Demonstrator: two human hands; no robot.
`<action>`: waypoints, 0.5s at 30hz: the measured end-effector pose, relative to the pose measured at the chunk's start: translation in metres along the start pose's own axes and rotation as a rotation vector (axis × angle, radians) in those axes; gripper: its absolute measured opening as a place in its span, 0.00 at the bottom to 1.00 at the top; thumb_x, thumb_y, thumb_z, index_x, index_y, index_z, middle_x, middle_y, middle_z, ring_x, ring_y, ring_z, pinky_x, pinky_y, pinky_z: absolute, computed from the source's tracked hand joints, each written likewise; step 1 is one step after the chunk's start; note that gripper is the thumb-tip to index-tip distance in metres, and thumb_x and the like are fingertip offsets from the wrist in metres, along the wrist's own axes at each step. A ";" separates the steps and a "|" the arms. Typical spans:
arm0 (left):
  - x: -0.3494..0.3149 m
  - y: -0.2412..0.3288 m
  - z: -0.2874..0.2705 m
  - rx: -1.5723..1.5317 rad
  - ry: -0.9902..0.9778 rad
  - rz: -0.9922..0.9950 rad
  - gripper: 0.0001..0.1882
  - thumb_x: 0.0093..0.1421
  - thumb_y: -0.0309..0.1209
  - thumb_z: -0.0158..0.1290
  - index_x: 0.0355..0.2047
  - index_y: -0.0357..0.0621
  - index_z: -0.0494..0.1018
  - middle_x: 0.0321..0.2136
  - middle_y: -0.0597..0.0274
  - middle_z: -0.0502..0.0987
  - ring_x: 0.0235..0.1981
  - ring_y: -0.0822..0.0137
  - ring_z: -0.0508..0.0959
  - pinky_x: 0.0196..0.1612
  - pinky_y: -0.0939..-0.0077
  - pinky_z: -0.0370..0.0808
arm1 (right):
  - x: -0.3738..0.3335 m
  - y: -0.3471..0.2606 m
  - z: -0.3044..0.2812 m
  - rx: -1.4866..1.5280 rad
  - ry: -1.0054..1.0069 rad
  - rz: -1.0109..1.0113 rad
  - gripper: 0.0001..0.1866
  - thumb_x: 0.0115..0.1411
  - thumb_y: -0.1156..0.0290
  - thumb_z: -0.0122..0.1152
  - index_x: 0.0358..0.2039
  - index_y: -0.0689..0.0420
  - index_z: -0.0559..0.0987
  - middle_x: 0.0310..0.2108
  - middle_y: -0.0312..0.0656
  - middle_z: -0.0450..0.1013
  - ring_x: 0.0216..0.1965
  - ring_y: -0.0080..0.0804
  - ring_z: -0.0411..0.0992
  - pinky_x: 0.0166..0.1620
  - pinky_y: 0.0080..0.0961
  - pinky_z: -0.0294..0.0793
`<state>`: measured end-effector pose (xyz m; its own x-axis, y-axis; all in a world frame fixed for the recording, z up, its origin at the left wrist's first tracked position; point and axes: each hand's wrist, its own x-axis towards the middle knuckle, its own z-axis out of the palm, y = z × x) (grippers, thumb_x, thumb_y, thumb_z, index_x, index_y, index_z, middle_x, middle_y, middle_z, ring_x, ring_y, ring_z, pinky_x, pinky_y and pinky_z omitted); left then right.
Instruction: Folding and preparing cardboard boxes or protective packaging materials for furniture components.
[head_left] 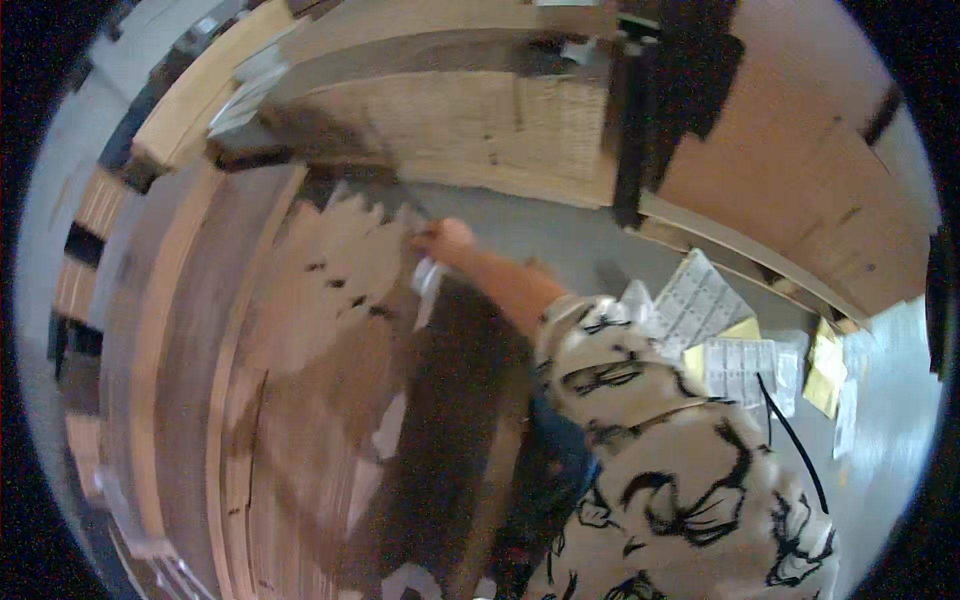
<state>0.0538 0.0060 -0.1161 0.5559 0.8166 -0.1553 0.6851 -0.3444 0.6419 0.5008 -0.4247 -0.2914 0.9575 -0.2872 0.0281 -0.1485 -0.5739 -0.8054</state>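
Beside a jagged brown sheet [330, 240], one of the hands [450, 243] is curled, its grip blurred beyond telling.

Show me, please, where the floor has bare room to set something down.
Grey floor looks bare between the right forearm and the pale panel beyond it; more shows right of the papers. Crowded: where those papers lie, and leftward, among the boards.

Past the hand [445, 242], a strip of grey floor [575, 230] gives passage, bounded ahead by a pale wooden panel [490, 130] and a dark post [628, 140]. Stacked boards [185, 360] block the left; papers [738, 370] clutter the floor rightward.
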 end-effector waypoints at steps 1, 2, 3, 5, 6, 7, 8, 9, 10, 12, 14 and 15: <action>0.006 0.012 0.012 -0.023 -0.064 0.060 0.24 0.62 0.44 0.40 0.45 0.32 0.68 0.42 0.50 0.72 0.43 0.57 0.71 0.48 0.61 0.67 | 0.014 0.016 0.007 0.010 0.066 0.005 0.15 0.46 0.55 0.60 0.29 0.52 0.81 0.23 0.41 0.76 0.25 0.33 0.74 0.34 0.28 0.74; 0.016 0.026 0.027 -0.050 -0.130 0.124 0.24 0.62 0.44 0.40 0.45 0.32 0.68 0.42 0.50 0.71 0.43 0.58 0.71 0.49 0.61 0.67 | 0.028 0.042 0.006 0.020 0.138 0.007 0.15 0.45 0.55 0.61 0.28 0.52 0.81 0.23 0.41 0.76 0.23 0.32 0.74 0.33 0.27 0.74; 0.023 0.026 0.029 -0.066 -0.139 0.145 0.24 0.62 0.44 0.40 0.45 0.32 0.67 0.43 0.51 0.71 0.43 0.58 0.71 0.49 0.61 0.67 | 0.021 0.027 0.011 0.039 0.069 0.070 0.15 0.45 0.55 0.62 0.28 0.53 0.81 0.22 0.41 0.76 0.22 0.31 0.74 0.31 0.27 0.74; 0.038 0.034 0.035 -0.111 -0.183 0.201 0.24 0.62 0.43 0.39 0.46 0.32 0.67 0.43 0.51 0.71 0.43 0.58 0.71 0.49 0.62 0.67 | 0.010 0.014 0.007 0.044 0.021 0.141 0.15 0.44 0.56 0.63 0.28 0.53 0.81 0.22 0.42 0.76 0.21 0.31 0.74 0.30 0.26 0.74; 0.047 0.040 0.039 -0.139 -0.210 0.236 0.24 0.62 0.43 0.39 0.46 0.32 0.67 0.44 0.51 0.70 0.43 0.59 0.71 0.49 0.62 0.66 | 0.009 0.015 0.005 0.098 0.084 0.127 0.16 0.43 0.55 0.64 0.27 0.54 0.81 0.21 0.42 0.75 0.21 0.31 0.74 0.30 0.26 0.74; 0.055 0.046 0.042 -0.166 -0.234 0.267 0.24 0.62 0.43 0.39 0.46 0.32 0.66 0.44 0.51 0.70 0.44 0.59 0.71 0.49 0.62 0.66 | 0.008 0.019 0.001 0.152 0.143 0.111 0.17 0.42 0.55 0.64 0.26 0.55 0.81 0.21 0.42 0.75 0.21 0.31 0.74 0.30 0.26 0.74; 0.063 0.051 0.044 -0.192 -0.255 0.296 0.25 0.62 0.43 0.38 0.47 0.32 0.66 0.44 0.51 0.70 0.44 0.59 0.71 0.49 0.62 0.66 | 0.009 0.024 -0.005 0.146 0.151 0.113 0.17 0.42 0.55 0.64 0.26 0.55 0.81 0.21 0.42 0.75 0.21 0.31 0.74 0.30 0.26 0.74; 0.074 0.053 0.042 -0.217 -0.256 0.317 0.25 0.62 0.43 0.38 0.47 0.32 0.66 0.45 0.51 0.69 0.44 0.59 0.71 0.50 0.63 0.66 | 0.008 0.018 -0.007 0.191 0.103 0.177 0.17 0.42 0.56 0.64 0.26 0.55 0.81 0.20 0.42 0.75 0.22 0.31 0.74 0.31 0.26 0.74; 0.084 0.054 0.038 -0.240 -0.253 0.335 0.25 0.62 0.43 0.38 0.47 0.32 0.65 0.45 0.51 0.69 0.44 0.60 0.71 0.50 0.63 0.66 | 0.006 0.012 -0.007 0.236 0.049 0.241 0.16 0.41 0.56 0.63 0.25 0.56 0.81 0.20 0.42 0.75 0.22 0.32 0.75 0.32 0.27 0.74; 0.104 0.053 0.022 -0.278 -0.231 0.364 0.25 0.62 0.43 0.37 0.48 0.32 0.65 0.46 0.51 0.69 0.44 0.60 0.70 0.50 0.63 0.66 | 0.000 0.000 0.000 0.046 0.093 0.177 0.15 0.42 0.56 0.62 0.25 0.55 0.81 0.20 0.42 0.75 0.23 0.33 0.75 0.33 0.28 0.75; 0.119 0.042 -0.007 -0.310 -0.178 0.373 0.25 0.62 0.43 0.37 0.48 0.32 0.64 0.46 0.52 0.68 0.45 0.61 0.70 0.50 0.64 0.66 | 0.003 -0.009 -0.001 -0.116 0.033 0.139 0.14 0.43 0.57 0.58 0.24 0.53 0.81 0.21 0.43 0.75 0.25 0.35 0.75 0.36 0.30 0.74; 0.126 0.041 -0.019 -0.330 -0.175 0.394 0.25 0.62 0.43 0.37 0.49 0.32 0.64 0.47 0.52 0.68 0.45 0.61 0.70 0.51 0.64 0.66 | 0.018 0.028 -0.013 -0.144 0.078 0.109 0.15 0.43 0.56 0.56 0.25 0.53 0.80 0.22 0.41 0.75 0.25 0.35 0.75 0.36 0.30 0.74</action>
<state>0.1428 0.1037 -0.0947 0.8301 0.5562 0.0401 0.2407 -0.4222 0.8740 0.5103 -0.4563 -0.3059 0.9125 -0.4091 -0.0044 -0.2895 -0.6381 -0.7135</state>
